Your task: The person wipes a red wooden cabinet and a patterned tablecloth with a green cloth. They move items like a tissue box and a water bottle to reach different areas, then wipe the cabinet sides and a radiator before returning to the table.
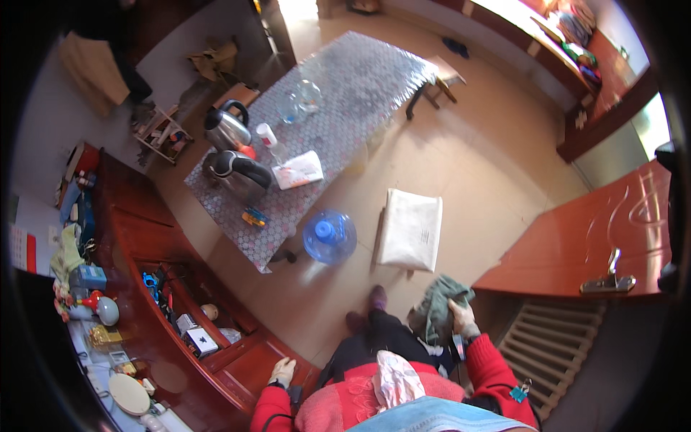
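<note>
My right hand (462,318), in a pale glove, grips a crumpled grey-green cloth (440,310) that hangs beside my legs. At the lower left, my left hand (282,372), also gloved, is at the front edge of a glossy red-brown wooden cabinet (183,386). Its fingers look partly curled, and whether they grip the edge cannot be made out. Near this hand, open compartments in the cabinet show a white box (201,342), a blue item (150,285) and other small things.
A table with a patterned cover (345,102) bears two electric kettles (227,127), glass jars and a tissue pack (298,170). On the floor stands a blue water bottle (329,237); nearby is a white folded package (410,229). A red-brown door (588,232) and a slatted rack (550,345) are right.
</note>
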A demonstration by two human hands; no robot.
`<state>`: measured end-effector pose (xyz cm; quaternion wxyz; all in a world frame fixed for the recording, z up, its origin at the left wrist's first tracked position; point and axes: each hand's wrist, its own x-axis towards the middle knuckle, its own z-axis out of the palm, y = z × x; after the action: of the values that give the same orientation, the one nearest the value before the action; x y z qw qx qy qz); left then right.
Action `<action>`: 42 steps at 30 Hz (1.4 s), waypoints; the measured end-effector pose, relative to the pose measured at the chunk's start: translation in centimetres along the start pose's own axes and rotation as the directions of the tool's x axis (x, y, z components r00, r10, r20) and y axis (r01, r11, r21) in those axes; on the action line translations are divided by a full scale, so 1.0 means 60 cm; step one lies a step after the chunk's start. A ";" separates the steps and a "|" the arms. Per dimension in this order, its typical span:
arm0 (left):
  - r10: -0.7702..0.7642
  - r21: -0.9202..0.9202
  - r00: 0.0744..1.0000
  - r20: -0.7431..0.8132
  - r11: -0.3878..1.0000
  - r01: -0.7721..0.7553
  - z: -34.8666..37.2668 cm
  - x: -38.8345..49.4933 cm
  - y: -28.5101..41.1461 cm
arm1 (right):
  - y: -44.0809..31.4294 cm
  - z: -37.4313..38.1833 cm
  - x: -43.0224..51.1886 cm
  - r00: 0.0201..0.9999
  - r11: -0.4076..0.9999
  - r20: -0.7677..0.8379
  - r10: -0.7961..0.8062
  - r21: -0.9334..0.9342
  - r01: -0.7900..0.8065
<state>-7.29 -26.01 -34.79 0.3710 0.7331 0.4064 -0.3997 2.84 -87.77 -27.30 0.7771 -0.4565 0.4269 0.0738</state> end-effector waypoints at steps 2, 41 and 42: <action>-0.068 0.078 0.995 -0.076 0.994 0.074 -0.011 0.019 -0.042 | 0.012 -0.054 -0.010 0.994 0.994 -0.010 -0.104 0.044 0.105; 0.085 -0.089 0.973 -0.213 0.990 -0.106 0.489 -0.168 0.457 | -0.471 -0.235 0.433 0.970 0.460 0.160 0.182 -0.886 0.059; 0.114 -0.114 0.975 -0.191 0.984 -0.138 0.479 -0.160 0.472 | -0.471 -0.250 0.437 0.970 0.541 0.130 0.205 -0.841 -0.002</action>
<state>6.43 -65.04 -31.69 0.4025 0.7660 0.4160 -0.2795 24.52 -122.75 -31.44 0.5014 -0.7338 0.2809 0.3623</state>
